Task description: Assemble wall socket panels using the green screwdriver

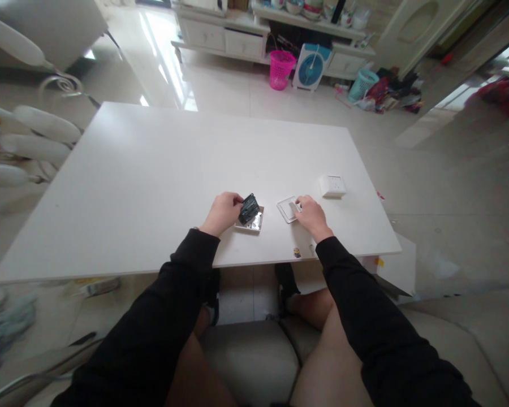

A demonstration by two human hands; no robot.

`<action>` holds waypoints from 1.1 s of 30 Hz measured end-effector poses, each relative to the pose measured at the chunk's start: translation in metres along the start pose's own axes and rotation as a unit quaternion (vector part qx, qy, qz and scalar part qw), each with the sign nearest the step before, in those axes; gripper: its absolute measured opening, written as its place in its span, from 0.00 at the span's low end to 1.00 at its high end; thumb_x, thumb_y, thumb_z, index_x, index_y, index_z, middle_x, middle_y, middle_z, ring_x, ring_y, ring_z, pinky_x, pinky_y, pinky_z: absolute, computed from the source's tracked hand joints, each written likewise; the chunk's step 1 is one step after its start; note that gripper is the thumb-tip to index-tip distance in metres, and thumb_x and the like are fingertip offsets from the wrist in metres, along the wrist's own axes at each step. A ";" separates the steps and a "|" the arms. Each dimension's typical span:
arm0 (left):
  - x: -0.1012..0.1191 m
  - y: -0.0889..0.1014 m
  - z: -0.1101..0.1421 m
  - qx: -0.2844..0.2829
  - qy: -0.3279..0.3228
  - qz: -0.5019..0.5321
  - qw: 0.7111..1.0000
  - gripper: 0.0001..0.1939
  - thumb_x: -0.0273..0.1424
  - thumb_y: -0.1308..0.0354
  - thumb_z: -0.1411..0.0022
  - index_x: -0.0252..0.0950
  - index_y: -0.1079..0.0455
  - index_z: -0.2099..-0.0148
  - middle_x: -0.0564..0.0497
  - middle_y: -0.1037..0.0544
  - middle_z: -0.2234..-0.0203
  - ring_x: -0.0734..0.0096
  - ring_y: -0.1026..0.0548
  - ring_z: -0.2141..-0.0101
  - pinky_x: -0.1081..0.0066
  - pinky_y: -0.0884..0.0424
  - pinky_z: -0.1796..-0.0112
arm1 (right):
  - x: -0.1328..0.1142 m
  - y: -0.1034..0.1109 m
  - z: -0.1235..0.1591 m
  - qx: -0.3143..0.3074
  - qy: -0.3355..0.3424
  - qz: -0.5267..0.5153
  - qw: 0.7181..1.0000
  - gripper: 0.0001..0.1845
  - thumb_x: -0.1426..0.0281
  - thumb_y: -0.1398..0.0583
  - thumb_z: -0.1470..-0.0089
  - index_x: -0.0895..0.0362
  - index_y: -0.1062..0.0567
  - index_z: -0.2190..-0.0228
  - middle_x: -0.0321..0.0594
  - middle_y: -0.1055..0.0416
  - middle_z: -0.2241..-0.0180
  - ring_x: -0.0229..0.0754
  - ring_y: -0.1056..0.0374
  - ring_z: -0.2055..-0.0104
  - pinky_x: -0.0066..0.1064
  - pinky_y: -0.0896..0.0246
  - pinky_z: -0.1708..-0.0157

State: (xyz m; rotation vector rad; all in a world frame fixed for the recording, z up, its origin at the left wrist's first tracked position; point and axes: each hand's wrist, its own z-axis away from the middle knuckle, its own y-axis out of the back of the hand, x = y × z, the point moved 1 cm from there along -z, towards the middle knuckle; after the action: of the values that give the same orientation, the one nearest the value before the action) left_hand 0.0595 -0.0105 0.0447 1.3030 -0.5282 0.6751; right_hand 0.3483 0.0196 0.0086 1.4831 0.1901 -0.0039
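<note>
My left hand pinches a black rectangular piece, tilted, over a shallow white tray-like part. Shiny metal bits show in that part, and the black piece hides some of it. My right hand grips a small white piece between thumb and fingers, above a flat white square frame on the table. Farther right stands a white box-like wall socket, with small dark slots on its top face.
The white table has a small yellow-and-blue figure near its front edge, beside a tiny metallic item. White chair parts stand at the left. Across the floor are a pink basket and a blue-and-white fan.
</note>
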 end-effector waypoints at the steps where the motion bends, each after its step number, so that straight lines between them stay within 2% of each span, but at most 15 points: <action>1: 0.001 0.002 0.000 0.013 0.004 0.015 1.000 0.11 0.25 0.42 0.37 0.34 0.18 0.58 0.43 0.15 0.63 0.62 0.19 0.62 0.65 0.26 0.54 | 0.001 -0.001 -0.001 -0.003 0.005 -0.005 1.000 0.17 0.74 0.37 0.45 0.55 0.22 0.53 0.46 0.26 0.52 0.48 0.27 0.55 0.35 0.34 0.56; 5: 0.003 0.009 -0.001 0.067 0.015 0.060 0.996 0.11 0.24 0.40 0.38 0.33 0.18 0.57 0.44 0.15 0.62 0.64 0.20 0.62 0.66 0.26 0.54 | 0.007 -0.004 -0.004 -0.014 0.018 -0.022 0.999 0.17 0.73 0.39 0.43 0.57 0.21 0.52 0.47 0.27 0.51 0.48 0.28 0.53 0.36 0.34 0.51; 9: 0.004 0.014 -0.002 0.111 0.006 0.093 0.989 0.09 0.24 0.40 0.39 0.32 0.19 0.58 0.44 0.16 0.63 0.64 0.20 0.62 0.65 0.25 0.54 | 0.005 -0.006 -0.003 -0.032 0.035 -0.033 0.998 0.16 0.73 0.41 0.41 0.57 0.19 0.54 0.50 0.27 0.52 0.53 0.31 0.47 0.40 0.34 0.46; 11: 0.002 0.012 -0.005 0.121 0.003 0.121 0.985 0.08 0.24 0.41 0.39 0.33 0.20 0.59 0.45 0.16 0.65 0.64 0.21 0.63 0.64 0.24 0.55 | -0.003 -0.005 -0.001 -0.016 0.050 -0.074 0.996 0.15 0.71 0.41 0.41 0.59 0.19 0.55 0.53 0.26 0.52 0.55 0.32 0.45 0.44 0.35 0.43; 13: 0.000 0.008 -0.008 0.119 0.006 0.162 0.979 0.07 0.24 0.40 0.39 0.34 0.21 0.60 0.46 0.17 0.66 0.65 0.21 0.64 0.63 0.23 0.56 | -0.015 -0.003 0.001 0.012 0.067 -0.166 0.984 0.16 0.68 0.40 0.41 0.59 0.21 0.53 0.53 0.26 0.51 0.55 0.32 0.44 0.47 0.35 0.41; 15: -0.001 0.001 -0.010 0.099 0.016 0.218 0.971 0.06 0.25 0.39 0.40 0.35 0.22 0.61 0.48 0.19 0.68 0.66 0.22 0.66 0.63 0.21 0.58 | -0.030 0.000 0.003 0.023 0.068 -0.310 0.948 0.19 0.63 0.38 0.40 0.56 0.24 0.49 0.51 0.26 0.47 0.52 0.30 0.45 0.46 0.31 0.45; 18: 0.003 -0.009 -0.010 0.039 0.022 0.311 0.949 0.05 0.24 0.39 0.40 0.34 0.25 0.60 0.50 0.21 0.70 0.68 0.22 0.67 0.64 0.20 0.61 | -0.052 0.003 0.004 -0.012 0.033 -0.513 0.858 0.31 0.53 0.34 0.44 0.52 0.31 0.44 0.48 0.26 0.47 0.47 0.26 0.52 0.41 0.26 0.55; 20: 0.009 -0.014 -0.007 -0.003 0.011 0.346 0.938 0.04 0.24 0.39 0.40 0.34 0.26 0.61 0.50 0.22 0.70 0.69 0.22 0.67 0.65 0.20 0.63 | -0.063 0.006 0.005 -0.031 0.025 -0.589 0.807 0.34 0.51 0.32 0.48 0.50 0.32 0.45 0.44 0.24 0.51 0.44 0.26 0.57 0.37 0.25 0.61; 21: 0.012 -0.015 -0.006 -0.018 0.007 0.353 0.936 0.04 0.24 0.39 0.40 0.34 0.27 0.61 0.50 0.22 0.71 0.69 0.22 0.68 0.65 0.20 0.63 | -0.066 0.007 0.005 -0.040 0.023 -0.610 0.791 0.33 0.51 0.31 0.49 0.50 0.31 0.47 0.42 0.24 0.54 0.43 0.26 0.59 0.35 0.25 0.64; 23: 0.017 -0.017 -0.004 -0.039 0.009 0.353 0.935 0.03 0.24 0.39 0.39 0.34 0.27 0.62 0.50 0.23 0.71 0.70 0.22 0.68 0.66 0.21 0.63 | -0.068 0.010 0.004 -0.050 0.018 -0.626 0.778 0.29 0.51 0.31 0.51 0.50 0.30 0.52 0.38 0.24 0.60 0.41 0.28 0.64 0.31 0.28 0.70; 25: 0.017 -0.019 -0.002 -0.053 0.009 0.342 0.938 0.03 0.25 0.40 0.38 0.34 0.27 0.60 0.49 0.22 0.69 0.69 0.21 0.67 0.64 0.21 0.62 | -0.064 0.013 0.003 -0.049 0.013 -0.621 0.782 0.27 0.52 0.31 0.52 0.51 0.30 0.55 0.36 0.25 0.63 0.40 0.29 0.66 0.28 0.31 0.73; 27: 0.014 -0.019 -0.002 -0.050 -0.011 0.284 0.957 0.06 0.26 0.40 0.39 0.34 0.26 0.58 0.48 0.21 0.67 0.67 0.21 0.66 0.62 0.21 0.60 | -0.054 0.015 0.001 -0.032 0.006 -0.598 0.801 0.26 0.53 0.32 0.52 0.51 0.31 0.56 0.35 0.26 0.64 0.39 0.31 0.67 0.28 0.32 0.73; 30: 0.004 -0.016 -0.003 -0.025 -0.053 0.113 0.992 0.07 0.25 0.40 0.41 0.34 0.24 0.59 0.46 0.21 0.65 0.63 0.22 0.63 0.58 0.23 0.55 | -0.034 0.015 -0.002 -0.011 -0.015 -0.528 0.849 0.23 0.57 0.34 0.50 0.51 0.32 0.56 0.35 0.27 0.65 0.40 0.32 0.66 0.31 0.32 0.69; 33: -0.007 -0.016 -0.002 -0.010 -0.097 -0.033 0.995 0.11 0.26 0.37 0.46 0.35 0.24 0.58 0.41 0.23 0.58 0.53 0.24 0.52 0.53 0.28 0.46 | -0.020 0.011 -0.002 -0.038 -0.051 -0.436 0.898 0.18 0.61 0.35 0.49 0.52 0.32 0.58 0.35 0.27 0.66 0.42 0.31 0.66 0.35 0.32 0.65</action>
State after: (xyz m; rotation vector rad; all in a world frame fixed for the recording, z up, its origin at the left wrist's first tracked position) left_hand 0.0655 -0.0114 0.0285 1.3679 -0.6451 0.4908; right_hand 0.3294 0.0206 0.0222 1.2089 0.7487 -0.7899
